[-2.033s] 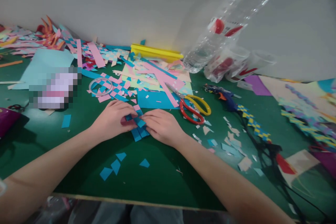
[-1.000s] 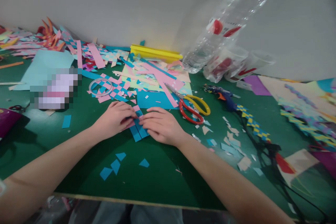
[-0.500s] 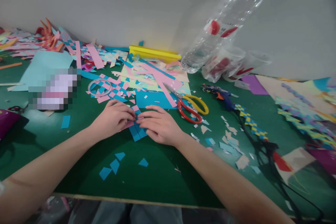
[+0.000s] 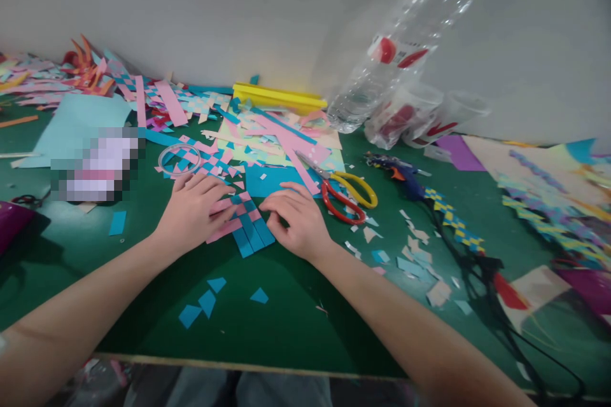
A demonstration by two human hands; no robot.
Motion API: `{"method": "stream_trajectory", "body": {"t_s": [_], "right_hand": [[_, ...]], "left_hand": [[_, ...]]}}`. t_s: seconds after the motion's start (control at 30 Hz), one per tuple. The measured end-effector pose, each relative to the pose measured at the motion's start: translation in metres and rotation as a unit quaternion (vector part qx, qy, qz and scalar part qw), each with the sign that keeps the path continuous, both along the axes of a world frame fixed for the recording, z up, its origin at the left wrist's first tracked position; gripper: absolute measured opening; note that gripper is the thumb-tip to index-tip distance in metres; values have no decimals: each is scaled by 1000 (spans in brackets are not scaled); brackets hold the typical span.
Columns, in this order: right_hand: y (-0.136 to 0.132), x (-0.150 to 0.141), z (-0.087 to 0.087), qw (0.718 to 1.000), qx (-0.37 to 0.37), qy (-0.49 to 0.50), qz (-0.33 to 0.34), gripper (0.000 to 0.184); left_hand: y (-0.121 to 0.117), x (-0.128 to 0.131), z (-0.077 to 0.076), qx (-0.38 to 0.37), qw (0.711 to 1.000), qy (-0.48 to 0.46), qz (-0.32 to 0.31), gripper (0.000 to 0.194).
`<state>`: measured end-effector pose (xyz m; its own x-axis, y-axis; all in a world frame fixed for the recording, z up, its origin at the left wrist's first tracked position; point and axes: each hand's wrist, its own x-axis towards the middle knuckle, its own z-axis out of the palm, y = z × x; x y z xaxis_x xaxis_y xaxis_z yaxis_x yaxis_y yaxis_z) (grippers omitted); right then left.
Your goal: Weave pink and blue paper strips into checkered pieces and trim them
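Note:
Between my hands a small weave of blue and pink paper strips [image 4: 252, 235] lies flat on the green table [image 4: 305, 324]. Its blue strips run toward me and pink ones cross them on the left. My left hand [image 4: 193, 210] rests over the left part of the weave with fingers stretched out, covering some pink strips. At the right edge of the weave is my right hand [image 4: 300, 219], its fingers loosely curved and apart from the thumb, with nothing visible in them. Several blue scraps [image 4: 189, 316] lie nearer to me.
Scissors [image 4: 346, 197] with red and yellow handles lie right of the weave. A roll of clear tape [image 4: 179, 160] sits on checkered paper behind my left hand. A plastic bottle [image 4: 356, 95] and cups lean by the wall. A glue gun [image 4: 405, 178] and its cable lie on the right.
Both hands were pinching and pressing the weave's strips. The folded-up blue strips now lie flat, my left hand has flattened over it, and my right hand has drawn back to the right.

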<state>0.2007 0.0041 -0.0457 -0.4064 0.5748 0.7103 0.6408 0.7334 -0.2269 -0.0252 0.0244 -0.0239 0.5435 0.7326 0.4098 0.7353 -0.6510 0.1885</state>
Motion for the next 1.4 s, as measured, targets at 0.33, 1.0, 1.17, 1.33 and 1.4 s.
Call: {"method": "stream_trajectory", "body": {"t_s": [0.33,1.0,1.17,1.33,1.4], "right_hand": [[3,0,-4,999,-27,-26,-26,18],[7,0,-9,991,-125,-44,-27,23],[2,-2,-4,979,-204,27,-2,33],[-3,-7,3,900,-377,220,5,42],[-2,-9,3,873,-409,265,9,34]], "left_hand": [[0,-2,-7,-15,999,25,-25,40],[2,-2,-7,-161,978,-126,-40,42],[2,-2,-1,-185,958,-214,-39,38],[1,-2,2,-230,925,-300,-28,41],[1,-2,2,-246,916,-317,-24,44]]}}
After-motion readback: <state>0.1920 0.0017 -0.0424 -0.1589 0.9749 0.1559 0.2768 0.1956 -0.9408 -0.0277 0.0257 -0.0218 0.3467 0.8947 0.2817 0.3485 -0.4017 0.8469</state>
